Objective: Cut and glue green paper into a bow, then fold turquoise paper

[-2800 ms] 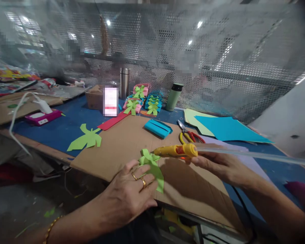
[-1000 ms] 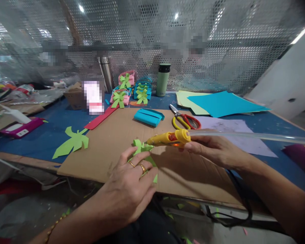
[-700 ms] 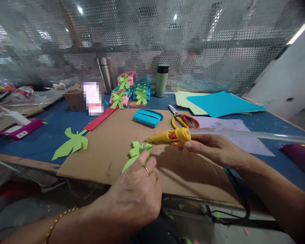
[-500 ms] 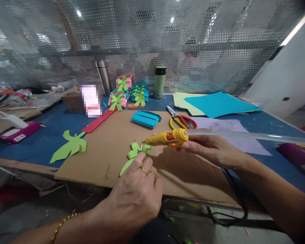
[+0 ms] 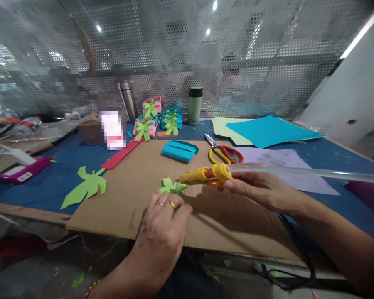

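Gluing step: the left hand [image 5: 162, 232] pinches a green folded paper bow [image 5: 172, 187] while the right hand's [image 5: 262, 191] grip wraps a yellow glue gun [image 5: 205, 176] (nozzle just beside it), needing a steady dab.

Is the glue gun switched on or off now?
On, it seems: an orange light glows on the glue gun body, held in the right hand, nozzle beside the green paper leaf.

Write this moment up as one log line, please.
left hand: pinching green paper bow on cardboard sheet | right hand: gripping yellow glue gun, nozzle at bow | scissors behind
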{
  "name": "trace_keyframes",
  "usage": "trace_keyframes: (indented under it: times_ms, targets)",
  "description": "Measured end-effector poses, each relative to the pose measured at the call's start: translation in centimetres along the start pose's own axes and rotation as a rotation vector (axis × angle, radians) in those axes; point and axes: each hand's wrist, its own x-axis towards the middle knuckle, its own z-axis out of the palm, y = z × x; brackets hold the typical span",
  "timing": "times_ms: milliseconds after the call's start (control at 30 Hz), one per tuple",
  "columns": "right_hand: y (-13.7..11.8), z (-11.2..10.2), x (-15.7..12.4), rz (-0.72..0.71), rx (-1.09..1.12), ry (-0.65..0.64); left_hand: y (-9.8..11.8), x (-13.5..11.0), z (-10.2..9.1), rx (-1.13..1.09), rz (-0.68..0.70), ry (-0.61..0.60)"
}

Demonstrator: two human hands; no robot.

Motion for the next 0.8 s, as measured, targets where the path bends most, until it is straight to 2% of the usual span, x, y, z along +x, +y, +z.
trace_keyframes:
  times_ms: [100, 200, 433, 567, 800]
  targets:
    - [-0.1, 0.0, 0.0, 0.008, 0.006, 0.004, -0.6, -0.2, -0.2, -0.076, -0.025, 0.056]
    - [0.1, 0.0, 0.1, 0.004, 0.018, 0.003, -1.6, 0.0, -0.8, -0.147, -0.081, 0.052]
    - [0.7, -0.1, 0.1, 0.084, 0.022, -0.006, -4.3, 1.7, -2.2, -0.187, -0.214, -0.108]
    - [0.9, -0.1, 0.1, 0.120, 0.005, 0.002, -5.2, 2.4, -2.1, -0.196, -0.228, -0.172]
    - [0.9, -0.1, 0.3, 0.079, 0.015, 0.032, -5.8, 3.1, -2.0, -0.209, -0.225, -0.216]
